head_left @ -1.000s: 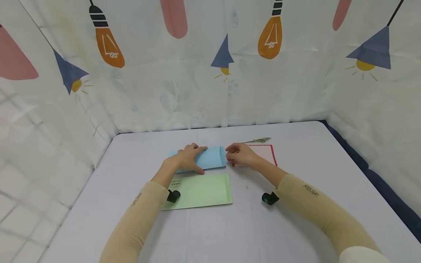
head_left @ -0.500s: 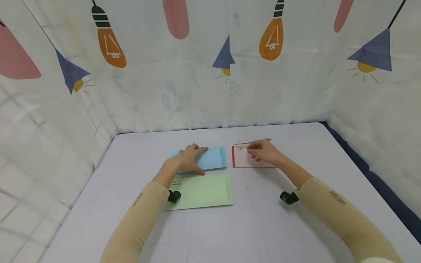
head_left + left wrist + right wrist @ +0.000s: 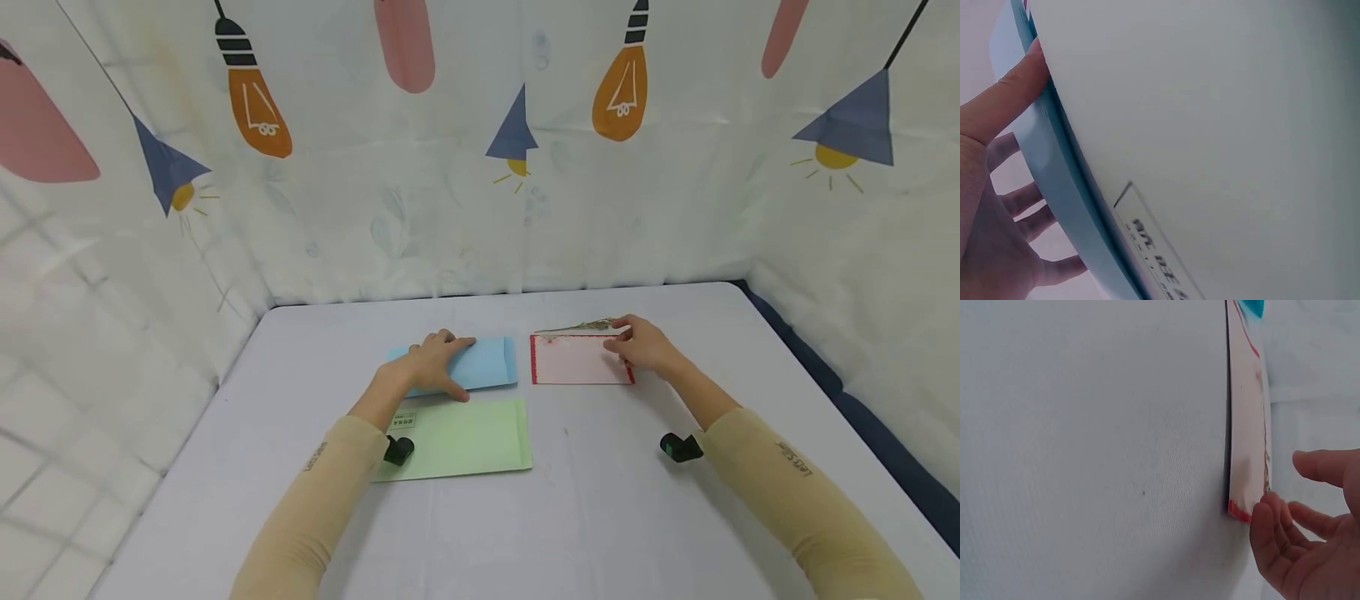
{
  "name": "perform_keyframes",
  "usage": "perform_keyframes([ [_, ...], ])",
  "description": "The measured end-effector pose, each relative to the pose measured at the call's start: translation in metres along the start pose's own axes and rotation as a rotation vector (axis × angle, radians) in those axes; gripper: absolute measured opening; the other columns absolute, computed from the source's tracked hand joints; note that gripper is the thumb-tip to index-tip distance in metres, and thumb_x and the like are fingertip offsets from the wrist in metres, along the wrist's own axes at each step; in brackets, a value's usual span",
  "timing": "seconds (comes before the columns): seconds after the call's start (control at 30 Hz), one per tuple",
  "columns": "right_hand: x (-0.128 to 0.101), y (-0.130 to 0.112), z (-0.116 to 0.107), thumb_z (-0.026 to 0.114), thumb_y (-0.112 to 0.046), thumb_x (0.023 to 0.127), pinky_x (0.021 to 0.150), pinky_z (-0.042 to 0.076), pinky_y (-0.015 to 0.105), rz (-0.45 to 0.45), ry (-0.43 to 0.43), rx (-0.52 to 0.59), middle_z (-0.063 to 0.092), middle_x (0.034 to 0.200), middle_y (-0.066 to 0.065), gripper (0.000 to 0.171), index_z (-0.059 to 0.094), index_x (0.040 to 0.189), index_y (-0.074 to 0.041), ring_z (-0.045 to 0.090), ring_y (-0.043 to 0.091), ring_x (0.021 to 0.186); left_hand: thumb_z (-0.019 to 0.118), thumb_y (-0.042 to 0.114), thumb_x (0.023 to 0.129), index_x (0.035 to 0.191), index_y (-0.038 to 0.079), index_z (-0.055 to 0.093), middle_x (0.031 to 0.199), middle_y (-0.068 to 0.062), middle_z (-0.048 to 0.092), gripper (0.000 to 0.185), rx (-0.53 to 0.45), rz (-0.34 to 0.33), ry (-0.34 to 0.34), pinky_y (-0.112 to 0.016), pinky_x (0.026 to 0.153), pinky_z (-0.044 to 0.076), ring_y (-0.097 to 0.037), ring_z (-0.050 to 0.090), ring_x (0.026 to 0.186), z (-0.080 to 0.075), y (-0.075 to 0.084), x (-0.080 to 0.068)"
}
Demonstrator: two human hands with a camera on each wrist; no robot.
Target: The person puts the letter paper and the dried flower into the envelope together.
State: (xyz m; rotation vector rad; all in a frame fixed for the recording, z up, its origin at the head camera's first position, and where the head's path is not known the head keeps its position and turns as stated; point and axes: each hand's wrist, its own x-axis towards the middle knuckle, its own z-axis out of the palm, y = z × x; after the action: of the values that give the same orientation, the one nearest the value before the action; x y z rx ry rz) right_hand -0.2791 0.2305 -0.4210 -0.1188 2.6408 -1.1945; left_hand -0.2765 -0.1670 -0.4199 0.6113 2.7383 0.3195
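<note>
Red-bordered pink card (image 3: 573,362), right of frame centre; right hand (image 3: 643,345) at its right end, fingers parted, ungrasping; left hand (image 3: 429,363), fingers spread over blue envelope (image 3: 489,363); possible mishap: sprig (image 3: 595,326) bent by stray pinch.

From my end I see a cloth-lined corner: a pale back wall (image 3: 645,233) with wrinkles and a vertical seam (image 3: 522,258) near its middle. Printed across it are orange bulbs (image 3: 620,92), blue lampshades (image 3: 851,121) and rounded pink shapes (image 3: 405,46) — with faint leaf marks (image 3: 393,221) lower down. On my left, the side wall (image 3: 45,350) carries blurred grey grid lines; the right one (image 3: 885,283) hangs in soft creases. I look down on a white table (image 3: 570,533) with rounded far corners — dark fabric (image 3: 806,358) edges its right side. The light is soft.
</note>
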Motion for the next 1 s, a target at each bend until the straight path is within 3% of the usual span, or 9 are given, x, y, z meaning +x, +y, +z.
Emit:
perform_keyframes([
  [0.13,0.004,0.006,-0.005,0.061,-0.025,0.103,0.087,0.050,0.041,0.043,0.007,-0.081,0.053,0.134,0.030,0.060,0.040,0.147,0.008,0.061,0.033,0.102,0.087,0.053,0.079,0.164,0.024,0.029,0.154,-0.014,0.034,0.107,0.003,-0.007,0.001,-0.061,0.106,0.035,-0.035,0.034,0.139,0.000,0.000,0.001],
  [0.37,0.010,0.012,-0.007,0.063,-0.026,0.101,0.095,0.050,0.048,0.073,-0.009,-0.119,0.050,0.137,0.033,0.064,0.038,0.148,0.011,0.058,0.038,0.109,0.087,0.054,0.078,0.164,0.025,0.029,0.154,-0.013,0.034,0.107,0.005,-0.015,0.002,-0.061,0.105,0.035,-0.034,0.034,0.139,0.002,-0.002,0.003],
  [0.63,0.015,0.020,-0.004,0.069,-0.021,0.096,0.086,0.051,0.047,0.010,0.011,-0.189,0.058,0.124,0.029,0.054,0.053,0.137,0.009,0.057,0.038,0.104,0.087,0.054,0.078,0.163,0.025,0.030,0.152,-0.012,0.035,0.107,-0.001,-0.014,0.001,-0.060,0.104,0.036,-0.034,0.035,0.138,0.002,-0.001,0.002],
  [1.0,0.011,0.017,-0.001,0.071,-0.017,0.095,0.082,0.051,0.042,0.035,0.035,-0.157,0.057,0.119,0.026,0.044,0.051,0.126,0.007,0.056,0.036,0.100,0.087,0.053,0.079,0.164,0.025,0.029,0.155,-0.013,0.033,0.107,0.000,-0.016,0.001,-0.061,0.107,0.034,-0.035,0.033,0.141,0.002,-0.001,0.001],
])
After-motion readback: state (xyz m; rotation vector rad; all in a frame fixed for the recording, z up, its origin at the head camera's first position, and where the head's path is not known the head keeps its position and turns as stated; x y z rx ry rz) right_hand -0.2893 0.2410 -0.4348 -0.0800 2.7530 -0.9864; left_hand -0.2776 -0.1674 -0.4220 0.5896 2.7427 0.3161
